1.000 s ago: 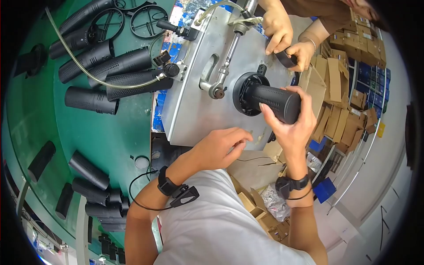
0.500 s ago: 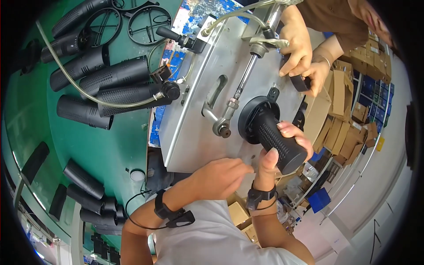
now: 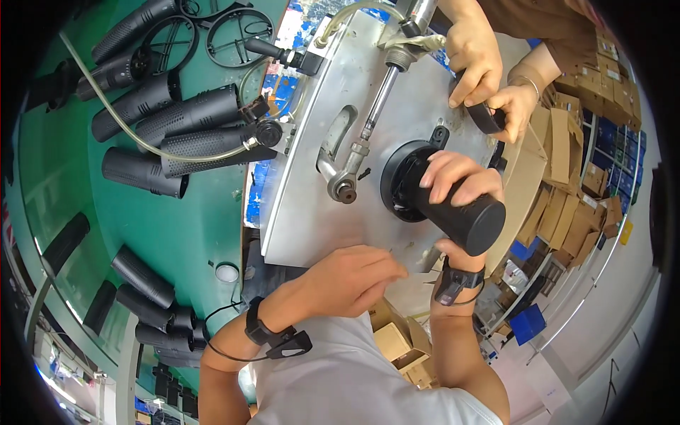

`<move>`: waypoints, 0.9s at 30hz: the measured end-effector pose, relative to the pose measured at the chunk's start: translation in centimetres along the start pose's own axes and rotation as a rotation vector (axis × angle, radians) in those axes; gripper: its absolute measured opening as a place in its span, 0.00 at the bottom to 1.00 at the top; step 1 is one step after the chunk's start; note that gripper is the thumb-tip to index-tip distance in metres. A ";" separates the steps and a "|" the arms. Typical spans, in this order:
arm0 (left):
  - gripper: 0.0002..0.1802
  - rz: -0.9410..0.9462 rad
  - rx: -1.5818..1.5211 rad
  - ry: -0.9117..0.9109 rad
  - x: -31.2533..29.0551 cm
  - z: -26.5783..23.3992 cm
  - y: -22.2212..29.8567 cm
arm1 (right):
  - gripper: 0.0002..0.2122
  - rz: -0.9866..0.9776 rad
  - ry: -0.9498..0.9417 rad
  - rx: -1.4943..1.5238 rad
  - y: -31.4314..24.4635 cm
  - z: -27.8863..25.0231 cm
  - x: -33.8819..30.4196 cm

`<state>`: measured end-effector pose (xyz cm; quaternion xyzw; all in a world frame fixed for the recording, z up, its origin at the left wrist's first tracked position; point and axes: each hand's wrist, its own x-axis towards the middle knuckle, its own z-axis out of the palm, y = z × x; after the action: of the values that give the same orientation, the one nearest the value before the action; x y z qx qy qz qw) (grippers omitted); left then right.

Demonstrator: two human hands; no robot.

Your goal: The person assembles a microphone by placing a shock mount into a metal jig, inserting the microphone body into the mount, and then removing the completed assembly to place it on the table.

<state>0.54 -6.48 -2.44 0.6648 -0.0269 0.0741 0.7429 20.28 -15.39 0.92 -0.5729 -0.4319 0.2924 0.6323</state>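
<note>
My right hand (image 3: pixel 464 180) wraps over a black perforated cylinder (image 3: pixel 476 228), fingers on top and thumb below. The cylinder's far end meets a black ring (image 3: pixel 394 180) with a small tab, lying against the metal plate; whether they are joined I cannot tell. My left hand (image 3: pixel 358 280) is closed with curled fingers just off the plate's near edge, and what it may hold is hidden. Left of the ring stands a metal rod with a jointed lever end (image 3: pixel 345 185). A small dark screw-like piece (image 3: pixel 365 173) lies between lever and ring.
A slotted metal plate (image 3: pixel 297 227) fills the middle. Several black cylinders (image 3: pixel 188 117) and a frame with two rings (image 3: pixel 239 39) lie on the green table (image 3: pixel 205 227) at left. Another person's hands (image 3: pixel 489 85) hold a black curved piece at top right. Cardboard boxes (image 3: pixel 556 170) stand at right.
My right hand has shifted its grip, its fingers now over the cylinder's top. A small dark piece now shows beside the lever. My left hand stays nearly still.
</note>
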 end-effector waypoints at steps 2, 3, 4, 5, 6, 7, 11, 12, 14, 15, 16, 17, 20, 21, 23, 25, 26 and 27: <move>0.14 0.042 0.012 0.017 -0.2 -1.5 1.3 | 0.29 -0.003 0.092 -0.046 -0.8 0.8 -0.6; 0.15 0.062 0.018 0.035 -0.2 -3.3 2.8 | 0.30 -0.045 0.123 -0.085 -1.0 0.5 -1.1; 0.16 0.111 0.134 0.190 -0.5 -5.1 3.4 | 0.30 -0.083 0.160 -0.124 -0.8 0.3 -1.7; 0.15 0.170 0.185 0.410 -0.6 -6.9 3.3 | 0.29 -0.158 0.126 -0.138 -0.1 0.3 -1.6; 0.11 0.184 0.211 0.670 0.0 -8.7 3.4 | 0.29 -0.157 0.132 -0.134 -0.2 0.9 -1.5; 0.10 0.058 0.507 0.762 2.1 -11.2 4.0 | 0.27 -0.173 0.209 -0.103 0.0 1.4 -1.7; 0.12 0.153 1.213 0.629 8.0 -19.0 -3.0 | 0.25 -0.196 0.266 -0.093 0.3 2.6 -1.3; 0.14 0.143 1.287 0.562 9.0 -19.0 -3.7 | 0.26 -0.176 0.257 -0.112 0.4 2.3 -1.6; 0.15 -0.088 1.214 0.539 8.4 -18.2 -4.2 | 0.25 -0.213 0.317 -0.106 0.9 2.5 -1.7; 0.17 -0.315 1.128 0.514 8.4 -17.7 -4.0 | 0.24 -0.249 0.374 -0.102 1.0 2.7 -1.8; 0.17 -0.313 1.129 0.511 8.5 -17.5 -4.0 | 0.24 -0.250 0.377 -0.103 1.0 2.7 -1.9; 0.18 -0.303 1.125 0.514 8.5 -17.4 -3.9 | 0.24 -0.254 0.386 -0.119 0.9 2.7 -2.0; 0.20 -0.283 1.150 0.447 9.0 -17.4 -3.1 | 0.24 -0.272 0.390 -0.139 0.9 2.5 -2.0; 0.20 -0.235 1.151 0.471 8.8 -17.5 -3.6 | 0.24 -0.281 0.391 -0.146 1.0 2.5 -1.9; 0.21 -0.211 1.128 0.483 8.6 -17.7 -3.7 | 0.24 -0.259 0.386 -0.167 0.8 2.6 -2.0; 0.18 -0.348 1.015 0.436 8.8 -18.1 -2.5 | 0.24 -0.208 0.379 -0.133 -0.2 2.6 -1.5; 0.17 -0.391 0.928 0.420 8.7 -18.5 -1.5 | 0.21 -0.147 0.445 -0.161 -1.1 2.8 -1.3; 0.17 -0.174 0.975 0.612 7.4 -18.9 -0.8 | 0.18 -0.057 0.500 -0.863 -4.4 2.3 -1.5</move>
<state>6.81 12.74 -4.39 0.8780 0.2810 0.2056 0.3284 17.06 -16.36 4.90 -0.8229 -0.3642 -0.0765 0.4293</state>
